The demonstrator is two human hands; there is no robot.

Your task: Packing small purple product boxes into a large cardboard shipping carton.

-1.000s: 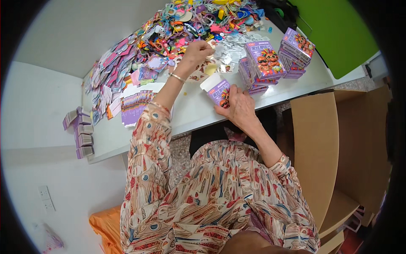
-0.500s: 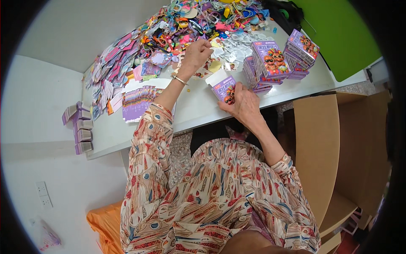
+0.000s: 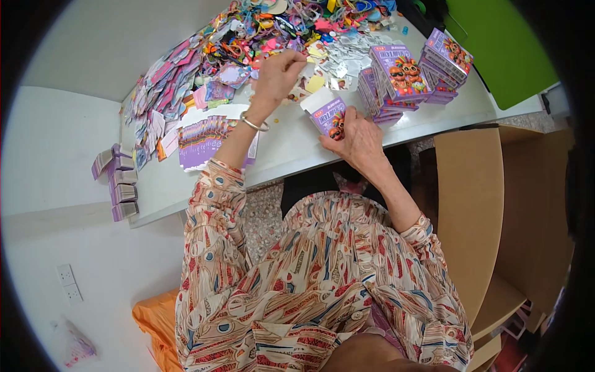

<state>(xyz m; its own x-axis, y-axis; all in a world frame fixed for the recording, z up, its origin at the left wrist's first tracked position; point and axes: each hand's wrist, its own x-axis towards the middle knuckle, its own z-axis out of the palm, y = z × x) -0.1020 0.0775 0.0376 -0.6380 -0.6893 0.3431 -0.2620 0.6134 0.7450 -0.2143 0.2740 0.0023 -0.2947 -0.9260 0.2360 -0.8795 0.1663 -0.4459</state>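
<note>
My right hand [image 3: 361, 141] is closed on a small purple cardboard box [image 3: 329, 118] with cartoon figures on its front. The box's white top flap stands open and points away from me. Over the near edge of the mixed pile, my left hand [image 3: 279, 75] has its thumb and fingers pinched together; anything between them is too small to make out. Beneath and beside that hand lie small cards and a yellow paper piece [image 3: 315, 83]. A row of overlapping flat purple boxes [image 3: 201, 146] rests by my left forearm.
A heap of colourful trinkets [image 3: 273, 31] covers the table's far side, with small silvery packets [image 3: 353, 56] beside it. Pink and purple cards [image 3: 162, 87] spread leftward. Stacked purple boxes [image 3: 401, 77] stand at right. An open brown carton [image 3: 469, 211] is below the table's right edge.
My left hand has shifted slightly left, still pinched. The right hand keeps its hold on the purple box. The whole view has moved a little.
</note>
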